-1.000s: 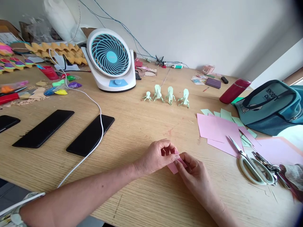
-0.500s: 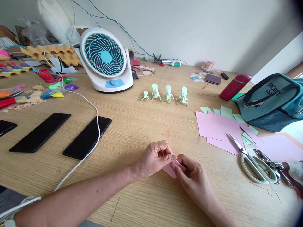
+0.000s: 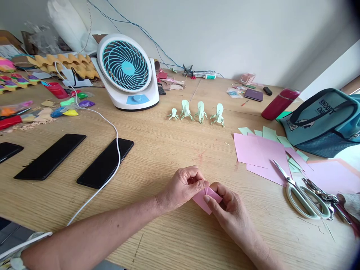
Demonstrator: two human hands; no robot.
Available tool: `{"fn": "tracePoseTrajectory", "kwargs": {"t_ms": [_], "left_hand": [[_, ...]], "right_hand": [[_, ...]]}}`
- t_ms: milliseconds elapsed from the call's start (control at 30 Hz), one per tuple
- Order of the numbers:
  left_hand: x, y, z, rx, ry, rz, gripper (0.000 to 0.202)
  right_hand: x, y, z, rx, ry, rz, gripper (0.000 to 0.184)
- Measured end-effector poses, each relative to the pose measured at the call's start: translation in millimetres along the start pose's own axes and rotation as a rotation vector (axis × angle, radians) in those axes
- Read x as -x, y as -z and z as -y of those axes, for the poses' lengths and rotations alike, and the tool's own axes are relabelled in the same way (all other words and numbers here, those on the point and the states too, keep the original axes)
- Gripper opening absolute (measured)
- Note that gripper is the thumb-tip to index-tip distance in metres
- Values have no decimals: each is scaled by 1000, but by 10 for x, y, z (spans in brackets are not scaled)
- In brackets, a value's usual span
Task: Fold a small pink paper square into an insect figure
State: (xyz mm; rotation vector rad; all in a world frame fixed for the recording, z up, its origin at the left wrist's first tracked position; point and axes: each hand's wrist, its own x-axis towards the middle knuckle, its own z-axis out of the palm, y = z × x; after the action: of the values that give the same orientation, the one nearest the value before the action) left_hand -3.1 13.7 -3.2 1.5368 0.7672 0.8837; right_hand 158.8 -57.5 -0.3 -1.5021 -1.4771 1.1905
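A small folded pink paper (image 3: pixel 204 199) lies on the wooden table (image 3: pixel 168 150) near its front edge. My left hand (image 3: pixel 184 186) curls over the paper's left side, fingertips pinched on a fold. My right hand (image 3: pixel 228 207) grips the paper's right side with thumb and fingers. Much of the paper is hidden under both hands. Several finished pale green folded paper figures (image 3: pixel 197 111) stand in a row further back.
Pink and green paper sheets (image 3: pixel 260 152) lie to the right with scissors (image 3: pixel 300 193) on them. A teal bag (image 3: pixel 323 122) and a red bottle (image 3: pixel 278 104) sit at the far right. A white fan (image 3: pixel 126 71), its white cable (image 3: pixel 112 127) and black phones (image 3: pixel 105 162) occupy the left.
Both hands stay on the pink paper; the fingers have shifted slightly, and more of the paper's top fold shows between them. The view has shifted a little.
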Motion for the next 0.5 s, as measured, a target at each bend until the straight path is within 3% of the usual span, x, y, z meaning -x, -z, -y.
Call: {"fn": "tracePoseTrajectory", "kwargs": {"t_ms": [500], "left_hand": [[10, -19, -5, -27, -15, -30, 29]], "right_hand": [[13, -13, -8, -7, 11, 3, 21]]}}
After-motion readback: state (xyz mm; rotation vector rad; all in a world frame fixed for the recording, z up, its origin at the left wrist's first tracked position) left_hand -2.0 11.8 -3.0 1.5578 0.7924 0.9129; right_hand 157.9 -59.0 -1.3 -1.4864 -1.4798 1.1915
